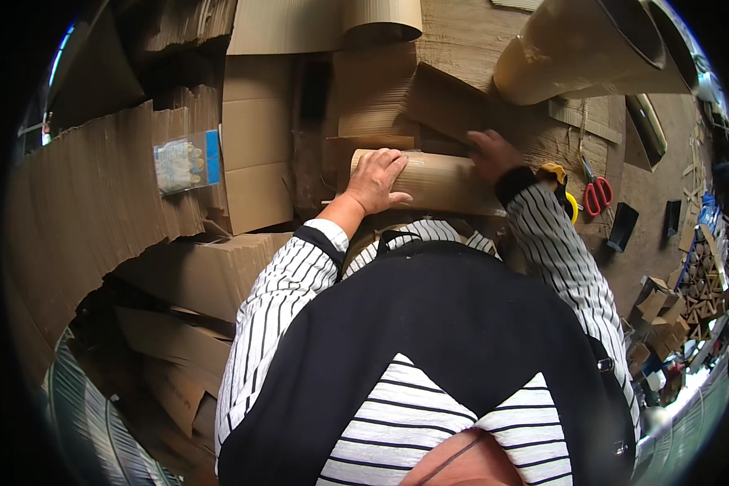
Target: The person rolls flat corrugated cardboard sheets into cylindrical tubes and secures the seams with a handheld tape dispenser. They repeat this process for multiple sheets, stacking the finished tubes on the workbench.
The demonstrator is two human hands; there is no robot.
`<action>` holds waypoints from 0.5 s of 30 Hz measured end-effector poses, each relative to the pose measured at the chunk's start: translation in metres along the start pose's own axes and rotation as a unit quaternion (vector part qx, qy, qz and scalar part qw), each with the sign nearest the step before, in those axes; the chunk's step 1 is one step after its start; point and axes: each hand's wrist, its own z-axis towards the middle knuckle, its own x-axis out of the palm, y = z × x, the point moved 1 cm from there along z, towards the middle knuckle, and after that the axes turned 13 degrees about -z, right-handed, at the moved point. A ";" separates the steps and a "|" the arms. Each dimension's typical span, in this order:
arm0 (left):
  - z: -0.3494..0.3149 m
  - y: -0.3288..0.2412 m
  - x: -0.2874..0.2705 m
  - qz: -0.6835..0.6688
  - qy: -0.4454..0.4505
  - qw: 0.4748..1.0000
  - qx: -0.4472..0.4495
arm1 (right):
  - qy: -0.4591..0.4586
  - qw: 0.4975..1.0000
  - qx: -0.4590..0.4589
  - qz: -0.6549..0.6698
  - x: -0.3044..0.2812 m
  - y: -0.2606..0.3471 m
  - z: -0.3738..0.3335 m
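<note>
A tan corrugated cardboard roll lies crosswise on the work surface just before me. My left hand holds its left end, fingers bent over the top and thumb on the near side. At the roll's right end, my right hand is smeared by motion; whether it touches the roll or holds anything cannot be made out. A yellow-and-black tape measure sits beside my right wrist, partly hidden by the sleeve. Red-handled scissors lie further right. Behind the roll is a loose brown cardboard piece.
Large rolled cardboard tubes stand at the back right, and another roll lies at the back. Stacked cardboard sheets rise on the left, with a clear packet on them. Small black angled pieces lie right. Cardboard scraps are heaped beyond.
</note>
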 end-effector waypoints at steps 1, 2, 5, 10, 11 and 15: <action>0.003 0.000 -0.002 -0.001 -0.015 1.000 0.021 | 0.021 1.000 -0.002 -0.007 0.004 0.008 0.020; 0.003 0.003 -0.003 -0.002 -0.012 1.000 0.017 | 0.044 0.999 -0.004 -0.014 0.011 0.016 0.035; 0.001 0.010 -0.001 -0.004 -0.017 1.000 0.009 | 0.143 0.989 0.020 0.020 0.030 0.044 0.056; -0.006 0.005 -0.006 -0.033 -0.039 0.999 0.014 | 0.235 0.966 0.110 0.016 0.066 0.065 0.051; -0.007 0.004 -0.006 -0.040 -0.046 0.998 0.015 | 0.239 0.963 0.118 0.034 0.077 0.061 0.051; -0.010 0.012 -0.002 -0.059 -0.064 0.996 -0.035 | 0.213 0.962 0.129 0.109 0.092 0.056 0.048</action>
